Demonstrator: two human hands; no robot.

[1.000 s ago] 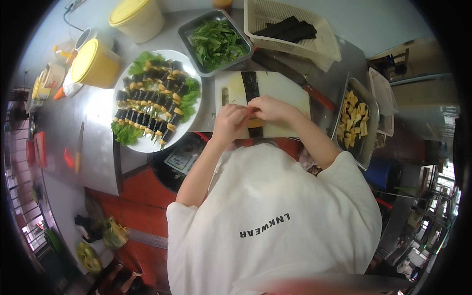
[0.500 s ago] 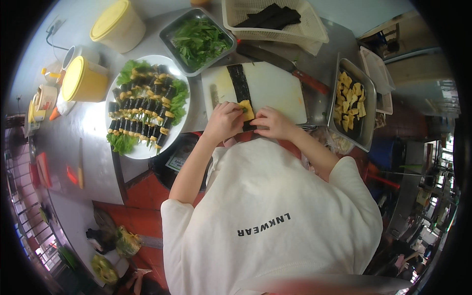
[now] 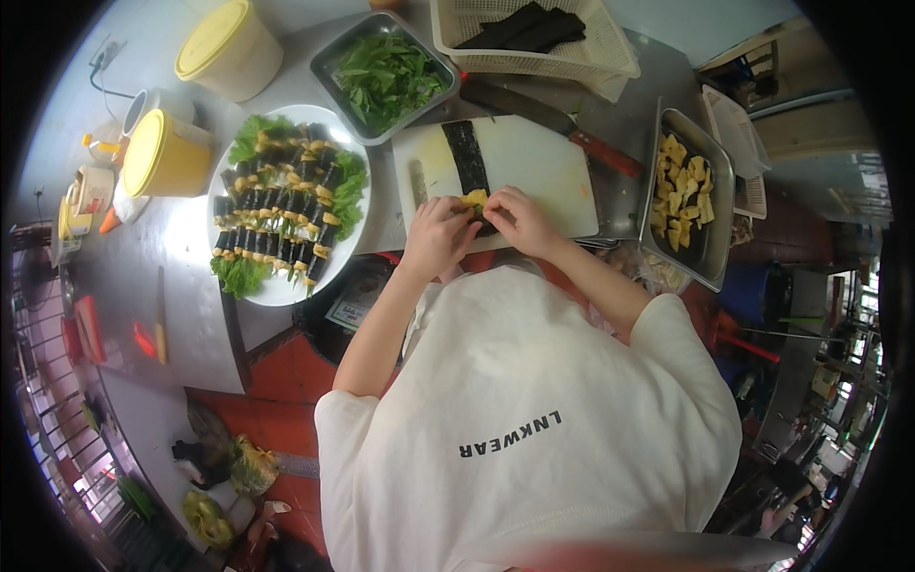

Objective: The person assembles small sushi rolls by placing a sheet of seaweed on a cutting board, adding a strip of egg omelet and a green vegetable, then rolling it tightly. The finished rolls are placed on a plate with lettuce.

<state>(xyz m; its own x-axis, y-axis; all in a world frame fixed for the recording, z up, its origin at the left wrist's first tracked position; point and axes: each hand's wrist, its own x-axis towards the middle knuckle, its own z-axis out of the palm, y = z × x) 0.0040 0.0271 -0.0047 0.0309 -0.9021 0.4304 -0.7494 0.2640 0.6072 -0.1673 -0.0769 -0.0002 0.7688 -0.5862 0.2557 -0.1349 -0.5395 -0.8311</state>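
Note:
A black seaweed strip (image 3: 465,157) lies lengthwise on the white cutting board (image 3: 548,167). At its near end sits a yellow food piece (image 3: 475,197), perhaps fried tofu, mostly covered by fingers and seaweed. My left hand (image 3: 438,234) is closed, its fingertips pinching the strip's near end from the left. Opposite it, my right hand (image 3: 520,222) pinches the same end, touching the yellow piece. What lies inside the fold is hidden. Similar yellow pieces (image 3: 681,191) fill part of a metal tray (image 3: 721,257) to the right.
A knife (image 3: 534,112) with a red-brown handle lies across the board's far right corner. Beyond are a metal tray of green leaves (image 3: 386,81) and a basket (image 3: 562,59) holding seaweed sheets. Leftward, a white plate (image 3: 360,229) bears seaweed rolls on lettuce, near yellow-lidded tubs (image 3: 176,157).
My right hand has shifted left and slightly away from me, close against the left one. The seaweed's near end now covers more of the yellow piece.

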